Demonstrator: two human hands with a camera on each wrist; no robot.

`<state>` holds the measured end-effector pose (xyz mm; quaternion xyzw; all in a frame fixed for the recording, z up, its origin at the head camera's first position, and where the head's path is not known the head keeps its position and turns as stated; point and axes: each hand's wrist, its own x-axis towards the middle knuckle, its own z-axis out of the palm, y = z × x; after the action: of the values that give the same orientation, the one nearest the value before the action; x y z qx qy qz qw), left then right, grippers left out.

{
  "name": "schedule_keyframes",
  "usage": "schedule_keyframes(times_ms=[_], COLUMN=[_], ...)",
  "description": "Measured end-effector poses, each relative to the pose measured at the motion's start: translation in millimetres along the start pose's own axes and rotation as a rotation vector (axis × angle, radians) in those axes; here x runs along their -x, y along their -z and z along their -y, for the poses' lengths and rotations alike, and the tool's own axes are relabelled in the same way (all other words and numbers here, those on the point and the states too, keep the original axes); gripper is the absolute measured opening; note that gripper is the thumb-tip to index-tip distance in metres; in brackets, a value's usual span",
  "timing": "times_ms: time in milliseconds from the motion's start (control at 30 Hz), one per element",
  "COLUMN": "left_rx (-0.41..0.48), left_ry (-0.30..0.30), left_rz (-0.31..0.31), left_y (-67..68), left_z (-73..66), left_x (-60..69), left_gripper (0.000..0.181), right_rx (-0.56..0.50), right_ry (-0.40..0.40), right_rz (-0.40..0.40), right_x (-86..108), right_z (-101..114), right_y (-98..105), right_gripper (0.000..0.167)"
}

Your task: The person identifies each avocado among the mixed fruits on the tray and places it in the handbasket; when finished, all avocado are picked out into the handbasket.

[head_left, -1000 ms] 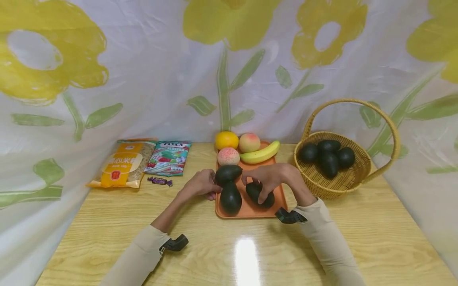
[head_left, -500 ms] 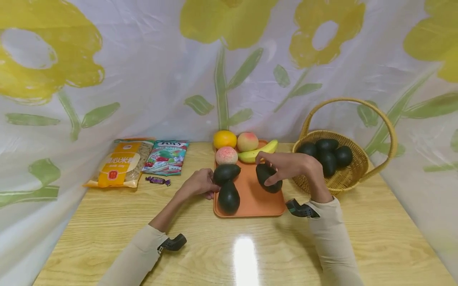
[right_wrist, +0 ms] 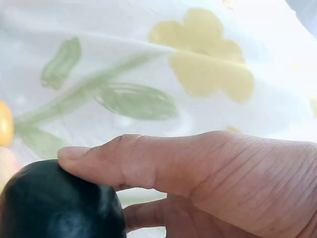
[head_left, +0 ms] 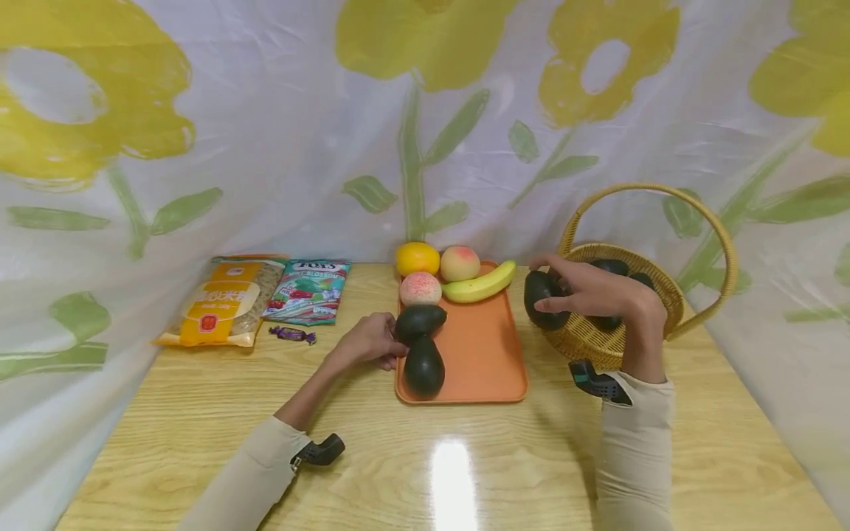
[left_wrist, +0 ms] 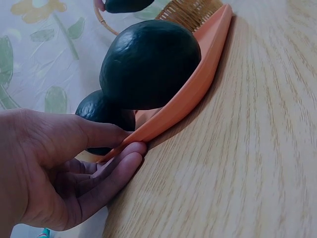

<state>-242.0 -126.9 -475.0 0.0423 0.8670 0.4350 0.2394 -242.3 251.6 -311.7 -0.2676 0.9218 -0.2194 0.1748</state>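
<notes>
My right hand [head_left: 598,290] grips a dark green avocado [head_left: 544,300] between thumb and fingers, held up at the left rim of the wicker basket [head_left: 584,352]. In the right wrist view the thumb presses on the top of that avocado [right_wrist: 64,203]. My left hand [head_left: 365,341] pinches the left rim of the orange tray [head_left: 485,361], thumb above and fingers below, as the left wrist view shows. Two more avocados lie at the tray's left side, one pear-shaped in front [head_left: 425,366] and one behind it [head_left: 420,323].
Behind them on the tray are an orange [head_left: 417,259], two peaches [head_left: 421,288] and a banana [head_left: 479,283]. Several avocados sit in the basket, partly hidden by my right hand; its tall handle [head_left: 647,186] arches above. At left lie two packets [head_left: 308,292] and a wrapped candy [head_left: 293,335].
My right hand has lifted the avocado off the tray and carried it right, up to the basket. My left hand has stayed at the tray's rim.
</notes>
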Motion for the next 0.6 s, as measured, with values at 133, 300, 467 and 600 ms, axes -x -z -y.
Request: schedule_keyframes(times_ms=[133, 300, 467, 600], left_rx=[0.003, 0.008, 0.017, 0.026], left_ry=[0.003, 0.009, 0.008, 0.006], left_rz=[0.0, -0.008, 0.002, 0.012], left_y=[-0.4, 1.3, 2.1, 1.0], left_z=[-0.5, -0.7, -1.7, -2.7], left_x=[0.2, 1.0, 0.9, 1.7], left_gripper=[0.032, 0.032, 0.032, 0.031], right_rx=[-0.024, -0.034, 0.01, 0.066], right_ry=[-0.027, -0.096, -0.237, -0.421], right_rz=[-0.059, -0.127, -0.145, -0.104], right_x=[14.2, 27.8, 35.0, 39.2], right_z=[-12, -31, -51, -68], right_y=[8, 15, 21, 22], right_gripper=[0.054, 0.057, 0.061, 0.067])
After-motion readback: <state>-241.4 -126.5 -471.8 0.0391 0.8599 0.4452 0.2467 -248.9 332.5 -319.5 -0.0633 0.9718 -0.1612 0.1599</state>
